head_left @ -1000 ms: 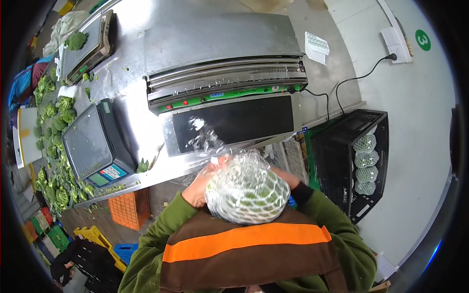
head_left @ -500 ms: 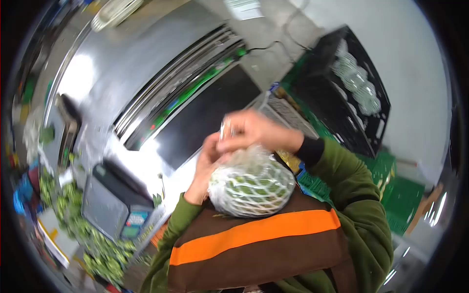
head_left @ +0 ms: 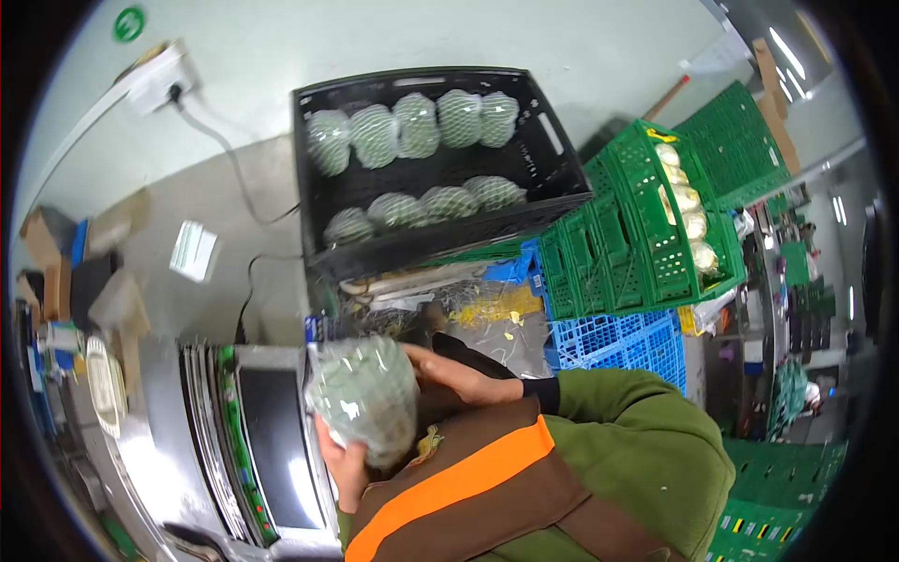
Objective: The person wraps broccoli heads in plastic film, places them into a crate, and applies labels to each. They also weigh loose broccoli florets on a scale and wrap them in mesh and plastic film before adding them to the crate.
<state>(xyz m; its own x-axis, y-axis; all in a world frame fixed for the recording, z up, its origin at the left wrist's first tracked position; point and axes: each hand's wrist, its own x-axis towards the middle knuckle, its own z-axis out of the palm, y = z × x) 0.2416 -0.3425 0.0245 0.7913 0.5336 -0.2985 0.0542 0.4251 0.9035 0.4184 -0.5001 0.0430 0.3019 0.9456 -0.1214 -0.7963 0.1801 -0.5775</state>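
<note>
A round, pale green vegetable [head_left: 363,398] in a white foam net and clear plastic film is held up in front of my apron. My left hand [head_left: 346,466] grips it from below, thumb and fingers against its near side. My right hand [head_left: 464,377] is pressed to its right side, with the fingertips partly hidden behind it. Beyond my hands stands a black crate [head_left: 440,229]. Inside it lie similar netted vegetables [head_left: 417,126] in two rows, one along the far wall and one along the near wall.
Green crates [head_left: 609,239] are stacked at the right on a blue plastic crate [head_left: 618,347]; the top one holds white round produce [head_left: 686,199]. A wrapping machine with a dark plate [head_left: 276,440] is at lower left. A cable [head_left: 229,155] runs from a wall socket [head_left: 164,84].
My view has swung right, from the wrapping machine to the black crate. My right hand has left the film's gathered top and now lies against the vegetable's side.
</note>
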